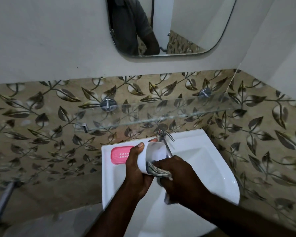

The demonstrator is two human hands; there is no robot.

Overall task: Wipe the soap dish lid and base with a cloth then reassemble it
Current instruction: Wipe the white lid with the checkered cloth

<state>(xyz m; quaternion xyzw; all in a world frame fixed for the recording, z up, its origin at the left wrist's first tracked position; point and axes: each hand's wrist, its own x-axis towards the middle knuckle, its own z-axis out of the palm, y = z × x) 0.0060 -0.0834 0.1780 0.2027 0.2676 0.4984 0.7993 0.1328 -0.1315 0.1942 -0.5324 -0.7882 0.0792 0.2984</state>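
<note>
Dial set on the sink (pixel 203 151), 12 o'clock at the wall.

- Left hand (pixel 137 168): over the basin at roughly 9 o'clock of its centre. Fingers curl round the white soap dish part (pixel 155 153), thumb laid on its outer wall. The part is lifted clear of the sink and tilted, with its hollow side facing 3 o'clock. Cannot tell whether it is the lid or the base.
- Right hand (pixel 178 177): at 3 o'clock of the left hand, touching it. Fingers are closed on a bunched checked cloth (pixel 158 171), which is pressed into the near end of the white part's hollow. A tail of cloth hangs below the hand.
- Pink soap dish part (pixel 120 153): slotted, lying flat on the sink rim at 10 o'clock, just beside the left hand.
- Tap (pixel 162 132): at 12 o'clock, its spout running behind the white part.
- Glass shelf (pixel 161 110) is on the leaf-patterned tiles above the tap, with a mirror (pixel 186 23) above that.
</note>
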